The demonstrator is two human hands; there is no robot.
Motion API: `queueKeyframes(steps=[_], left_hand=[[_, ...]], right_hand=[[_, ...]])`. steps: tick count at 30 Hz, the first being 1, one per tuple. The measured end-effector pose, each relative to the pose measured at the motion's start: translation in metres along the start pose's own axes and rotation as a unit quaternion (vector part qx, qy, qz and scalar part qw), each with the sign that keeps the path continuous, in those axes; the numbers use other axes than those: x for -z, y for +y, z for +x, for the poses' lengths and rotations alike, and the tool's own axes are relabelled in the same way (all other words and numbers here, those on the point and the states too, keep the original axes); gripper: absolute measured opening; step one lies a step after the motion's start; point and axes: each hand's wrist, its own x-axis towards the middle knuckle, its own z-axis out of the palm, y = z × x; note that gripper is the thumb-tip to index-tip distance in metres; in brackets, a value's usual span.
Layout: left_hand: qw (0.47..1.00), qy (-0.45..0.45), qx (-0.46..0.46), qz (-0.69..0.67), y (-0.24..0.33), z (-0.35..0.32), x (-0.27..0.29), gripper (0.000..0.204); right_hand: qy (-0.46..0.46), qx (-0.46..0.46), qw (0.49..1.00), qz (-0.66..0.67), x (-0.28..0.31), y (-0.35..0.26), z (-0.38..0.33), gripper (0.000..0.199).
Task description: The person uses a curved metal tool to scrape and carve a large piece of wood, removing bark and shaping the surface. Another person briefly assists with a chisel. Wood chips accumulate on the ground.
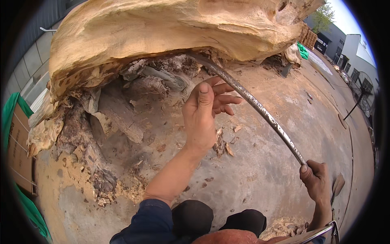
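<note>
A long worn metal bar, like a pry bar (265,115), slants across the view. Its far end goes in under a large pale, barkless piece of wood (170,30), where the tip is hidden. My right hand (316,181) is wrapped round the bar's near end at the right. Beside the bar's upper part, my left hand (205,105) is raised with thumb up and fingers apart, holding nothing; whether its index finger touches the metal I cannot tell. Dark, crumbling bark and rotten wood (150,83) fill the hollow beneath the pale wood.
Wood chips (221,144) and sawdust lie on the concrete floor (239,179). A cardboard box (19,150) with green sheeting (30,211) stands at the left. On the right are a small shovel-like blade (338,185), a standing fan (362,87) and, farther off, stacked pallets (307,37).
</note>
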Motion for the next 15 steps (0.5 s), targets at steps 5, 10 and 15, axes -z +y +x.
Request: queueKeyframes(steps=[5, 10, 15], left_hand=[[0.99, -0.028, 0.073, -0.119, -0.005, -0.013, -0.074, 0.045], [0.966, 0.016, 0.068, -0.25, -0.024, -0.001, -0.095, 0.035], [0.953, 0.093, 0.09, -0.273, -0.01, -0.007, -0.111, 0.028]], right_hand=[[-0.01, 0.027, 1.0, -0.003, 0.008, 0.0, 0.02, 0.06], [0.147, 0.146, 0.977, -0.058, -0.001, -0.003, 0.017, 0.027], [0.312, 0.477, 0.815, -0.104, -0.002, 0.028, -0.047, 0.015]])
